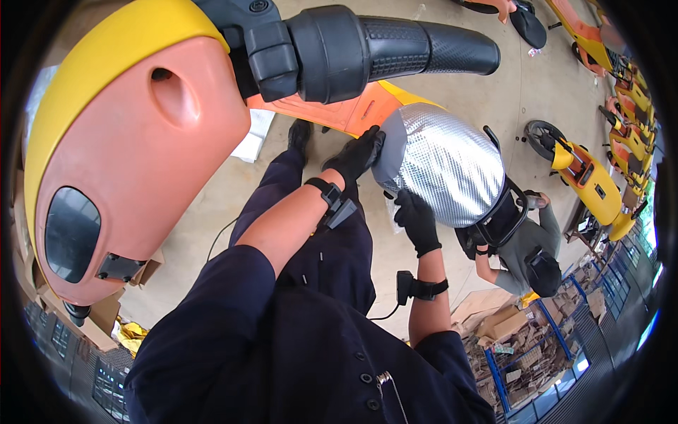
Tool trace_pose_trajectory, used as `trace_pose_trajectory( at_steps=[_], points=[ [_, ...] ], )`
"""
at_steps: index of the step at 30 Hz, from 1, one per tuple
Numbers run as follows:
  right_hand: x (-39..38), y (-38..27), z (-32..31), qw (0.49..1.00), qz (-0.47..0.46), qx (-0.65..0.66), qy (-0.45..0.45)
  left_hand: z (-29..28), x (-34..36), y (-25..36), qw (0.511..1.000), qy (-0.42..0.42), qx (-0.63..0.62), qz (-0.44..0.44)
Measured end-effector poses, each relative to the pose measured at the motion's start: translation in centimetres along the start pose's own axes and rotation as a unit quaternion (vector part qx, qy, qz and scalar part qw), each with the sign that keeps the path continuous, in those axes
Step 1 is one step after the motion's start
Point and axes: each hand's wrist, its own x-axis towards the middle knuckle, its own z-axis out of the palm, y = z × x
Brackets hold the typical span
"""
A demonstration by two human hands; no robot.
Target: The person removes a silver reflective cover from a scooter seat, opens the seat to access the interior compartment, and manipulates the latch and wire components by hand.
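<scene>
A silver quilted seat cover (pixel 452 159) with a grey front panel is stretched over the seat of a yellow and orange scooter. My left hand (pixel 357 157), in a black glove, is closed at the cover's grey front edge, fingertips pressed against it. On the near side, my right hand (pixel 417 220), also black-gloved, has its fingers curled in at the cover's lower edge. Their exact hold there is partly hidden. Both wrists wear black straps with small devices. The scooter's orange footboard (pixel 332 113) lies beyond my left hand.
Across the top left stand the scooter's front body (pixel 148 155) and black handlebar grip (pixel 424 46). Behind the seat is a black rear rack (pixel 505 215), with a person in grey (pixel 526 254) bent close to it. More scooters (pixel 593 184) line the right; cardboard (pixel 505 325) fills a blue-framed rack.
</scene>
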Motion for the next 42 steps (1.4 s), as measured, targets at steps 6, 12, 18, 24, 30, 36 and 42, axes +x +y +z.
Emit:
trace_pose_trajectory(
  at_steps=[6,12,18,24,30,36,42],
  points=[
    [-1.1,11.2,-3.5,0.943,0.216,0.244,0.074,-1.5,-0.2,1.1,0.931,-0.150,-0.311,-0.116],
    [-1.4,12.8,-6.7,0.752,0.086,0.597,0.266,-1.3,-1.0,-0.9,0.904,-0.185,-0.332,-0.197],
    [-0.4,14.0,-8.0,0.746,0.042,0.585,0.315,-2.2,-1.4,2.7,0.988,-0.096,-0.084,0.086],
    [0.5,12.3,-7.3,0.734,0.037,0.621,0.273,-4.9,1.0,7.5,0.989,-0.091,-0.072,0.087],
    [0.2,12.7,-7.0,0.752,0.010,0.603,0.267,-2.5,1.1,9.0,0.974,-0.093,0.014,0.206],
    [-5.3,10.2,-4.5,0.810,-0.117,0.494,0.293,-7.9,0.8,7.1,0.985,-0.152,-0.070,0.040],
    [-11.9,3.8,-2.9,0.919,-0.130,0.288,0.236,-11.0,0.4,12.8,0.980,-0.155,0.006,0.127]
  ],
)
